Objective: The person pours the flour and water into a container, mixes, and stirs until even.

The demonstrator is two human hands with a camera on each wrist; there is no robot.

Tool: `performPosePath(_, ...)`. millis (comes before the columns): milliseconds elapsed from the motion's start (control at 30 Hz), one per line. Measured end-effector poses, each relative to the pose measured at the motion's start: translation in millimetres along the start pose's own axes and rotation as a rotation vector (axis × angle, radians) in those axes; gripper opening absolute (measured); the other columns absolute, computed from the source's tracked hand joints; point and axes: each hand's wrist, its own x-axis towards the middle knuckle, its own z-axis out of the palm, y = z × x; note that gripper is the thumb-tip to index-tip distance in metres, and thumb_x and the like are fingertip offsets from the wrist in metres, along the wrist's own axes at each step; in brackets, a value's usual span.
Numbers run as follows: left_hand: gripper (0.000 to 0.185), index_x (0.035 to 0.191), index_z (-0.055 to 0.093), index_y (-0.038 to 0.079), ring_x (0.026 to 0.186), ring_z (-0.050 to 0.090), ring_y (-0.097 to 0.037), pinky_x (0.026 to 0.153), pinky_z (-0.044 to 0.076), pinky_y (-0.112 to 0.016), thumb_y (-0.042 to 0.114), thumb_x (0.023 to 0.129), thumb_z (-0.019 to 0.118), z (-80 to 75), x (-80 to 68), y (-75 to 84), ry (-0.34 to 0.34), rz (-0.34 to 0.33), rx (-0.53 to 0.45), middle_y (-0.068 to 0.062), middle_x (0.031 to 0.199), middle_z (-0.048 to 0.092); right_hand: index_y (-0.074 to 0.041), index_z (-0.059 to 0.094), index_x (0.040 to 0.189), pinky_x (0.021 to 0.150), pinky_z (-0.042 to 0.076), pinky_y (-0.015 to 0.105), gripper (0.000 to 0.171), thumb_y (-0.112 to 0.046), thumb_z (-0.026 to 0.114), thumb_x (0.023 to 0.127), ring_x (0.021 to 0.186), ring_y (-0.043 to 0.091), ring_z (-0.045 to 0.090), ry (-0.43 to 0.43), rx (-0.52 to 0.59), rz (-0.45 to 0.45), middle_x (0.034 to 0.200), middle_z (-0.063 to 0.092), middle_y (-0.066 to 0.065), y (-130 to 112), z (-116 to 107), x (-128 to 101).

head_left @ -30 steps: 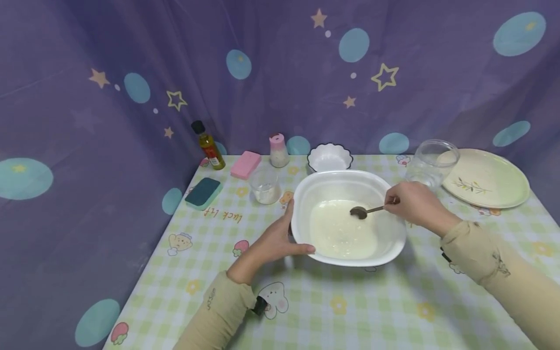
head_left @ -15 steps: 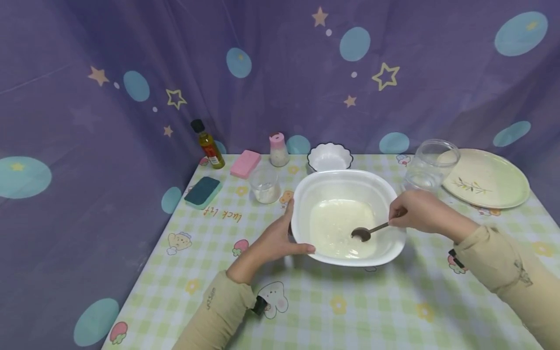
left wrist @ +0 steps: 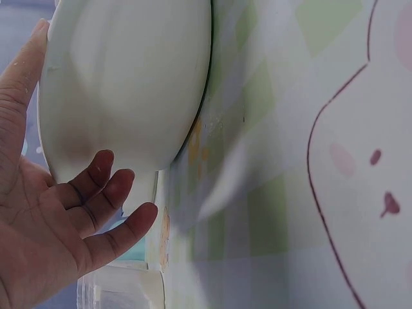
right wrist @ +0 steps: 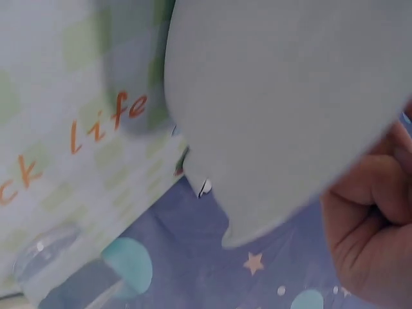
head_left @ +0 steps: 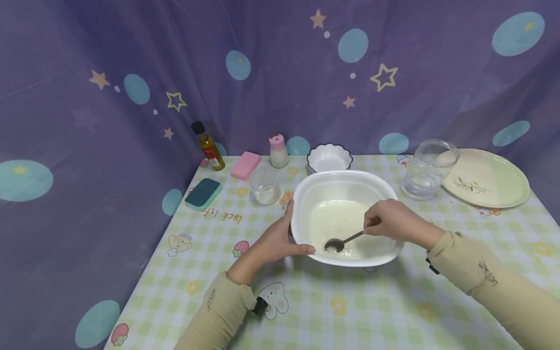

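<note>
A white basin (head_left: 304, 194) holding pale, milky liquid (head_left: 332, 218) stands mid-table in the head view. My left hand (head_left: 273, 240) holds its left corner, thumb on the near rim. In the left wrist view, bent fingers (left wrist: 119, 238) of that hand lie by the basin's outer wall (left wrist: 135, 77). My right hand (head_left: 393, 221) reaches over the right rim and pinches the handle of a dark brown spoon (head_left: 335, 245). The spoon's bowl is at the liquid's surface near the front. In the right wrist view the basin's side hides the spoon, and only curled fingers (right wrist: 373, 199) show.
Behind the basin is a scalloped white bowl (head_left: 329, 158). To the right stand a clear jar with water (head_left: 426, 170) and an oval plate (head_left: 490, 180). At left are a small clear cup (head_left: 265, 187), pink-topped shaker (head_left: 278, 151), two sponges (head_left: 203, 193) and an oil bottle (head_left: 208, 148).
My right hand has carried the spoon from the basin's middle toward the front, then leftward through the liquid. The left hand and basin have stayed in place.
</note>
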Motion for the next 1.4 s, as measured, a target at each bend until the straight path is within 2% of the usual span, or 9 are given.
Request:
performPosePath(200, 0.134, 0.155, -0.012, 0.026, 0.143, 0.026, -0.019, 0.112, 0.028, -0.043, 0.059, 0.066, 0.084, 1.4, -0.1, -1.4, 0.009, 0.008, -0.009, -0.001, 0.162, 0.008, -0.02, 0.069, 0.067, 0.062, 0.042, 0.03, 0.019, -0.013, 0.077, 0.083, 0.06, 0.007, 0.048, 0.08, -0.034, 0.018, 0.063, 0.06, -0.015, -2, 10, 14)
performPosePath(367, 0.134, 0.154, -0.013, 0.029, 0.142, 0.026, -0.017, 0.112, 0.028, -0.041, 0.063, 0.065, 0.082, 0.9, 0.0, -1.1, 0.001, 0.006, -0.012, 0.0, 0.162, 0.009, -0.017, 0.071, 0.07, 0.065, 0.044, 0.034, 0.015, -0.013, 0.077, 0.083, 0.062, 0.008, 0.053, 0.139, -0.066, 0.069, 0.066, 0.065, -0.012, 1, 11, 24)
performPosePath(667, 0.134, 0.154, -0.014, 0.031, 0.142, 0.027, -0.016, 0.112, 0.028, -0.041, 0.063, 0.066, 0.082, -0.3, 1.2, -0.3, -0.004, 0.011, -0.017, 0.002, 0.162, 0.01, -0.015, 0.074, 0.074, 0.066, 0.044, 0.039, 0.009, -0.012, 0.077, 0.081, 0.065, 0.013, 0.057, 0.22, -0.131, 0.103, 0.068, 0.066, -0.007, 14, 2, 31)
performPosePath(1000, 0.133, 0.154, -0.014, 0.03, 0.14, 0.03, -0.014, 0.111, 0.03, -0.04, 0.06, 0.067, 0.082, 0.0, 0.9, -1.1, -0.006, 0.009, -0.035, 0.002, 0.162, 0.013, -0.01, 0.076, 0.081, 0.065, 0.049, 0.044, 0.006, -0.007, 0.072, 0.084, 0.069, 0.022, 0.062, 0.289, -0.226, 0.107, 0.076, 0.071, 0.003, 26, -16, 25)
performPosePath(1133, 0.133, 0.154, -0.014, 0.031, 0.139, 0.031, -0.014, 0.111, 0.03, -0.04, 0.06, 0.067, 0.083, 0.2, 1.1, -1.7, -0.006, 0.005, -0.035, 0.002, 0.162, 0.013, -0.011, 0.074, 0.08, 0.061, 0.048, 0.045, 0.011, -0.004, 0.068, 0.085, 0.067, 0.023, 0.061, 0.277, -0.268, 0.097, 0.075, 0.069, 0.003, 28, -22, 20)
performPosePath(1267, 0.132, 0.154, -0.013, 0.033, 0.139, 0.032, -0.013, 0.111, 0.03, -0.04, 0.057, 0.067, 0.084, -0.1, 0.8, -0.9, -0.005, 0.005, -0.041, 0.002, 0.162, 0.014, -0.013, 0.069, 0.071, 0.057, 0.043, 0.04, 0.019, 0.0, 0.065, 0.084, 0.058, 0.018, 0.051, 0.237, -0.318, 0.071, 0.065, 0.06, -0.002, 27, -29, 13)
performPosePath(1400, 0.132, 0.154, -0.013, 0.033, 0.139, 0.031, -0.013, 0.111, 0.03, -0.04, 0.056, 0.067, 0.084, -0.2, 0.5, -0.2, -0.005, 0.004, -0.039, 0.002, 0.162, 0.013, -0.015, 0.063, 0.064, 0.059, 0.04, 0.037, 0.024, 0.001, 0.064, 0.082, 0.057, 0.016, 0.045, 0.17, -0.304, 0.097, 0.062, 0.055, -0.004, 25, -36, 6)
